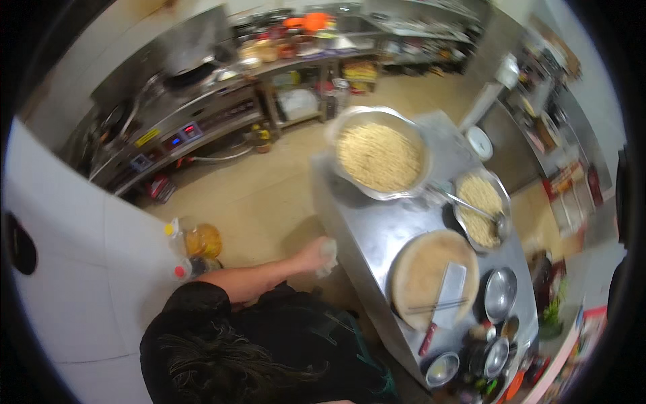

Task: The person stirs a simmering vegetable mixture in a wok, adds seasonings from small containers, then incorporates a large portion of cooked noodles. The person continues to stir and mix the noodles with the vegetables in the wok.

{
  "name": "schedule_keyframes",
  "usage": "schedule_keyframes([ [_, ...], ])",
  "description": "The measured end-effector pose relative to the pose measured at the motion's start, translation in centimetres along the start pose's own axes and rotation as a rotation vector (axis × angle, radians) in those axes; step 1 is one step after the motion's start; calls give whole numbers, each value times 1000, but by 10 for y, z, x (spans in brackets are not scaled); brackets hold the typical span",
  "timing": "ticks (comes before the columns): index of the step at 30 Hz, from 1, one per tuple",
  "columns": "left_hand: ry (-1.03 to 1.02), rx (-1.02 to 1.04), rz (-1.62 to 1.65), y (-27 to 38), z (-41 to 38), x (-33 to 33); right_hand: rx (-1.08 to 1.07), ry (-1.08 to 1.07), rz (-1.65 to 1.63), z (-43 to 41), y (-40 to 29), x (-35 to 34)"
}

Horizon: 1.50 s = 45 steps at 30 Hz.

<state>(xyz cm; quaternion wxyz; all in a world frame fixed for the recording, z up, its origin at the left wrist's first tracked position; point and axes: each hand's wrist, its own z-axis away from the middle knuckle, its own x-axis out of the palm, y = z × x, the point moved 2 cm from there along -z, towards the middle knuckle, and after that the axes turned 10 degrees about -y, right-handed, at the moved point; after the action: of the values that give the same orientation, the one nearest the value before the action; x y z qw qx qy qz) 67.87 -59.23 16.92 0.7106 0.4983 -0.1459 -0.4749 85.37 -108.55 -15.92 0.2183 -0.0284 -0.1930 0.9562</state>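
Observation:
My left hand (314,254) reaches forward beside the steel worktable (371,236), closed around a crumpled whitish cloth (328,257). Both are slightly blurred, and the cloth appears close to the table's left side. A small patch of skin shows at the bottom edge, but my right hand cannot be made out and is out of view. On the tabletop lies a round wooden chopping board (421,272), bearing a cleaver (450,288) with a red handle and a pair of dark chopsticks (423,307). Beyond it stands a large metal basin (425,151) heaped with pale yellow noodle-like food (379,157).
A smaller basin (506,194) of similar food holds a ladle (500,224). Metal bowls (500,295) line the table's right side. Oil bottles (203,240) stand on the floor by the white wall (75,252). A steel cooking range (166,136) runs along the far left.

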Motion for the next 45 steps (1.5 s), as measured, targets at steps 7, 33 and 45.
schedule_keyframes([
  [7,543,-159,155,-190,155,-162,-137,-53,1103,-2,-176,80],
  [33,946,-924,802,-464,193,-427,-441,-438,1037,-303,-775,591],
  [45,316,-927,-194,-569,120,-562,-1245,197,1236,-269,-1145,837],
])
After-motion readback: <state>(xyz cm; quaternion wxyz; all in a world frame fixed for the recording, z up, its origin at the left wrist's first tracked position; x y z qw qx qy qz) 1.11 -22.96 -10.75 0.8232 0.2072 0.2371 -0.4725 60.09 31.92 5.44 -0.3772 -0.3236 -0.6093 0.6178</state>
